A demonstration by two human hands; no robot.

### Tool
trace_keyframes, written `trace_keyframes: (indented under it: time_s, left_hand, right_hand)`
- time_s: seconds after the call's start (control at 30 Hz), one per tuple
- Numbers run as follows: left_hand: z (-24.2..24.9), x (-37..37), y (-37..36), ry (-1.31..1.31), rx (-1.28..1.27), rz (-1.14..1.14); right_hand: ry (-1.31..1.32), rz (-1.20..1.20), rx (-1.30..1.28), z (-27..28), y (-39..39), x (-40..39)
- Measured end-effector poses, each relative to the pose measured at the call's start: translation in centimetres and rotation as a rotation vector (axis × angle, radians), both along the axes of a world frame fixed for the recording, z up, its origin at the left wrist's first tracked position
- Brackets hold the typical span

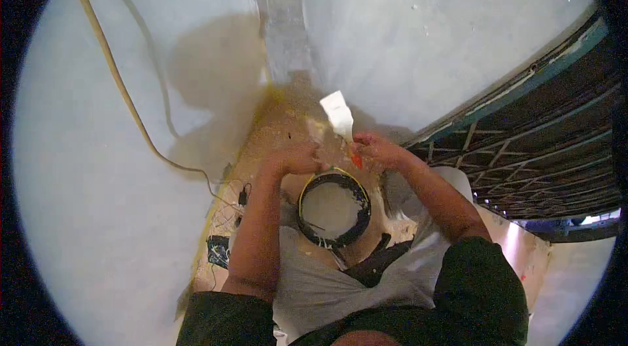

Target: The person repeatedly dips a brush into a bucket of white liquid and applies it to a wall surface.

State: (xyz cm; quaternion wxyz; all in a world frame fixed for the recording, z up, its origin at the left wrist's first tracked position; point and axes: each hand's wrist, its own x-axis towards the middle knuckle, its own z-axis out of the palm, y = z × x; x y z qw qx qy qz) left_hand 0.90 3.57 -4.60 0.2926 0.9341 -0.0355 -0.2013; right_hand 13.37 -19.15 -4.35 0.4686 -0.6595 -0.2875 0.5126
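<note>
My right hand (374,149) is closed around the red-tipped handle of a paintbrush (338,114). Its broad white end points up and away, toward the wall corner. Below it stands a round black bucket (364,218) with a yellow line along its far rim and pale grey-white paint (331,205) inside. A thin dark stick-like piece lies on the paint near the near-left edge. My left hand (302,159) is at the bucket's far-left rim, its fingers curled against the yellow edge. The undersides of those fingers are hidden.
Two pale walls meet ahead at a grey vertical strip (285,25). A yellowish cable (118,77) hangs down the left wall to tangled wires and a black box (218,251) on the floor. A dark metal lattice (536,136) fills the right side. My legs flank the bucket.
</note>
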Motion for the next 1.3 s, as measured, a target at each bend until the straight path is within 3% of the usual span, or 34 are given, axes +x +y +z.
trace_keyframes:
  time_s: [0.07,0.1,0.17,0.23,0.3,0.37,0.4,0.47,0.5,0.57,0.6,0.67,0.7,0.8,0.9,0.97,1.0,1.07,1.3]
  left_hand:
    - [4.4,-0.3,-1.6,0.096,-0.323,0.116]
    - [4.3,-0.1,-2.4,0.093,-0.31,0.121]
    - [2.8,0.4,-3.4,0.003,-0.709,0.367]
    - [0.4,1.1,-3.6,-0.081,-0.681,0.404]
    - [2.1,1.7,-3.9,-0.168,-0.665,0.437]
    - [3.9,1.4,-4.3,-0.029,-0.945,0.477]
    - [3.5,1.5,-4.2,-0.029,-0.945,0.489]
    - [3.1,1.6,-3.7,0.034,-1.187,0.518]
    - [3.5,1.7,-3.9,0.032,-1.184,0.53]
    - [4.5,2.0,-4.2,0.053,-1.098,0.6]
    - [3.8,2.2,-4.2,0.052,-1.096,0.608]
    - [1.6,2.6,-3.7,0.004,-1.041,0.506]
    - [1.5,2.7,-3.8,0.003,-1.036,0.514]
    - [2.1,3.5,-4.5,-0.004,-1.061,0.471]
    - [2.0,4.0,-5.4,0.021,-1.241,0.6]
    - [0.6,4.3,-5.1,-0.103,-1.29,0.696]
    - [0.6,4.3,-4.9,-0.106,-1.277,0.708]
    - [0.8,4.9,-4.4,-0.163,-1.133,0.795]
    - [-0.2,6.7,-2.8,-0.23,-0.976,0.952]
  right_hand:
    - [-0.039,-0.083,0.144,1.9,2.1,-0.2]
    - [-0.039,-0.079,0.157,1.9,2.9,-0.2]
    - [-0.082,-0.079,0.328,2.0,4.4,-0.5]
    - [-0.03,-0.074,0.328,2.5,5.2,-0.7]
    - [0.018,-0.068,0.316,2.8,5.7,-0.3]
    - [-0.028,-0.072,0.316,3.1,6.0,0.0]
    - [-0.021,-0.062,0.315,3.4,5.9,0.2]
    - [0.239,-0.055,0.237,4.1,5.7,0.7]
    - [0.245,-0.046,0.238,3.7,5.8,1.1]
    - [-0.193,-0.04,0.192,2.0,6.0,2.0]
    - [-0.188,-0.033,0.195,0.9,6.0,2.2]
    - [-0.153,-0.259,0.325,-0.7,5.9,2.1]
    - [-0.148,-0.253,0.328,0.8,5.7,2.0]
    - [-0.124,-0.248,0.263,3.3,4.8,2.8]
    - [-0.283,-0.348,0.102,3.6,4.1,4.4]
    - [-0.632,-0.294,-0.187,4.4,3.4,5.5]
    - [-0.623,-0.287,-0.175,4.0,3.1,5.7]
    - [-0.946,-0.401,-0.022,3.3,2.4,6.2]
    - [-0.867,-0.282,0.009,4.7,1.0,7.5]
